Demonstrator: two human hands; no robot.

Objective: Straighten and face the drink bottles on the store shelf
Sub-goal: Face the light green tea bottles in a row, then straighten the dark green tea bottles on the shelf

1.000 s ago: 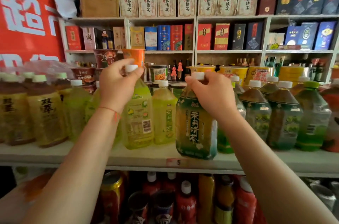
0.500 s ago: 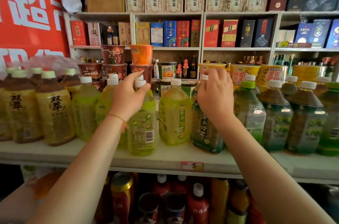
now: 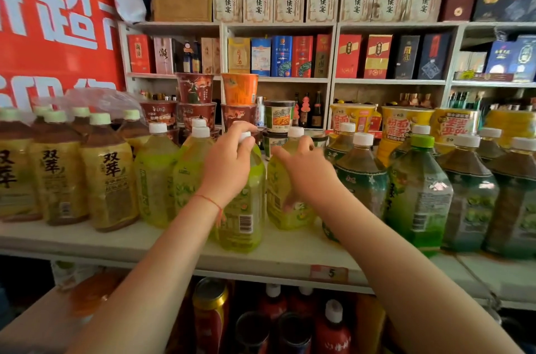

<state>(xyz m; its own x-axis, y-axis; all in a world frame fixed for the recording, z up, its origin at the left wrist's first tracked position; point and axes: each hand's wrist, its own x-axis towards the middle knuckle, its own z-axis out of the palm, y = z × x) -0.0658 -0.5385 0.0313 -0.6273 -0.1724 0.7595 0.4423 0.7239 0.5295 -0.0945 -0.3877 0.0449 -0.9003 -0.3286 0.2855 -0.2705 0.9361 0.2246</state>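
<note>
- Since half a second ago, the right hand [image 3: 309, 170] has left the dark green tea bottle [image 3: 359, 179] it held by the neck and now lies against the yellow-green bottle [image 3: 285, 202] just left of it.
- Its fingers are loosely spread over that bottle's shoulder, below the white cap; whether they actually grip it I cannot tell.
- Meanwhile the left hand [image 3: 229, 165] keeps its hold on the front yellow-green bottle [image 3: 243, 217], fingers curled round the neck and cap, a red thread at the wrist.
- That front bottle stands upright on the shelf [image 3: 116, 243], ahead of its row, long axis vertical, with its barcode side turned outward.
- Both bottles sit mid-shelf, between the pale green bottles at left and the dark green ones at right.
- Brown tea bottles [image 3: 107, 176] stand at the far left, labels facing front.
- A price tag [image 3: 329, 273] marked 5 is fixed to the shelf edge.
</note>
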